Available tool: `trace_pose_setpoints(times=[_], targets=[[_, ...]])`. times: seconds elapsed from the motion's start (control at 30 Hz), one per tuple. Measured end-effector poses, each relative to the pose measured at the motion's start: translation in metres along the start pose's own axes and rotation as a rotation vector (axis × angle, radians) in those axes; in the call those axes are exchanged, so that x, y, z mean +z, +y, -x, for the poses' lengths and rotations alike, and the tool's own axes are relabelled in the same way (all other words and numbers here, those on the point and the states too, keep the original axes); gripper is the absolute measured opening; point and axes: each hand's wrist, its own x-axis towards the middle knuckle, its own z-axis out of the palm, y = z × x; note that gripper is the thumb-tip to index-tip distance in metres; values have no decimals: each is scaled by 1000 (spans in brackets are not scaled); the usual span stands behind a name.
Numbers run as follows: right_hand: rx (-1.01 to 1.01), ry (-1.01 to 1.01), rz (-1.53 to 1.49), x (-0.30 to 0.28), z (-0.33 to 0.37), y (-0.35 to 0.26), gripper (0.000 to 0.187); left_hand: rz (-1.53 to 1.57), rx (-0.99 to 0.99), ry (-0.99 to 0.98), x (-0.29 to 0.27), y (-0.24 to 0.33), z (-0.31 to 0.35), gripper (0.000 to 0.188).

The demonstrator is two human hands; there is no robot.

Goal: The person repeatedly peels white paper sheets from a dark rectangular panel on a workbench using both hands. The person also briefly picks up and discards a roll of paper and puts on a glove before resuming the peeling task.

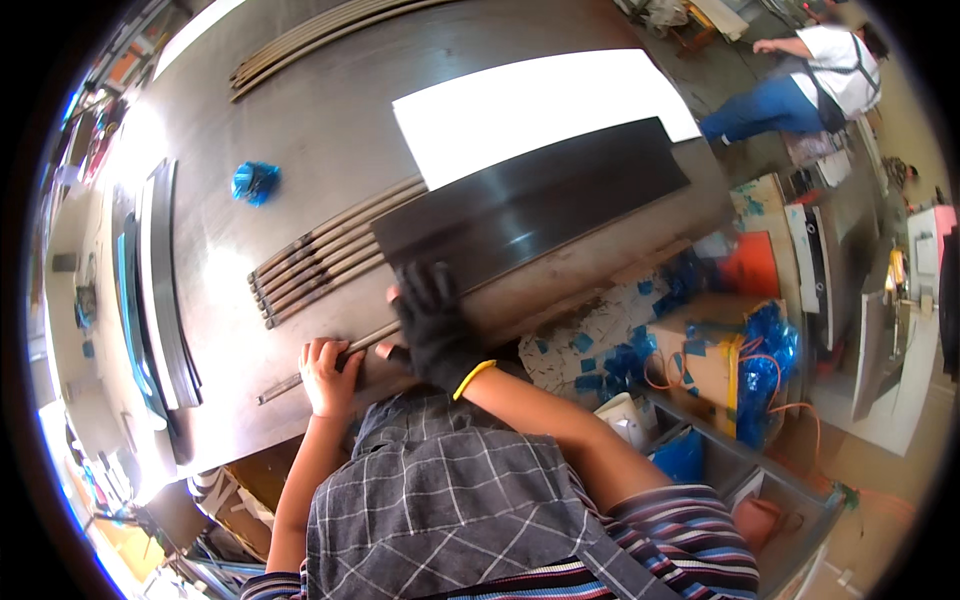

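Observation:
A thin metal rod (pixel 282 388) lies slantwise near the front edge of the metal table. My bare left hand (pixel 330 376) has its fingers closed over this rod. On my right hand (pixel 435 325) is a black glove that leaves the thumb tip and one fingertip bare. Its fingers stretch out over the near left corner of a dark flat sheet (pixel 540 205), with the thumb held apart. The rod's far end disappears at the right hand. Beyond it, several similar rods (pixel 320 262) lie side by side, their right ends hidden under the dark sheet.
A white sheet (pixel 530 105) lies behind the dark one. Blue crumpled plastic (pixel 255 183) sits at the left, near long dark strips (pixel 165 290). More rods (pixel 320 40) rest at the back. Right of the table stand a cardboard box (pixel 700 350) and a grey bin (pixel 790 530); a person (pixel 800 90) is farther off.

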Motion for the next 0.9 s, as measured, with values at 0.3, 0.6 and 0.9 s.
trace_pose_setpoints(times=[0.3, 0.6, 0.9], targets=[[522, 334, 410, -111, 31, 200, 74, -62, -41, -125, -9, -12, 4, 26], [708, 314, 593, -220, 49, 378, 73, 130, -117, -187, -44, 32, -28, 28], [228, 262, 205, -91, 18, 151, 72, 137, -104, -224, -40, 26, -32, 31]])
